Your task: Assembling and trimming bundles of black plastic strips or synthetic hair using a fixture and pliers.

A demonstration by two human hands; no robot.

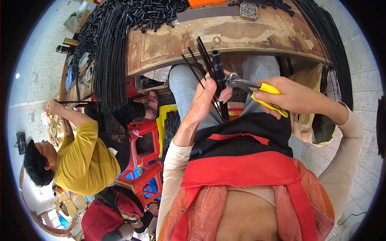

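Observation:
My left hand (205, 94) is closed around a black tubular fitting (217, 66) with a round open end facing up. Several thin black rods (204, 52) stick out of the same grip, fanning up and to the left of the fitting. In my right hand (285, 92) is a pair of pliers with yellow handles (270, 89). The metal jaws point left and meet the side of the black fitting by my left fingers. Whether the jaws grip the fitting or something small on it I cannot make out. Both hands are above my lap, in front of the table edge.
A worn wooden table (169, 48) spans the front. On it lie a heap of short black tubes (140, 14), a hanging bundle of long black rods (108, 60) and a small tray of metal bits (248, 11). To my left a co-worker in a yellow shirt (86, 160) sits near red stools (144, 140).

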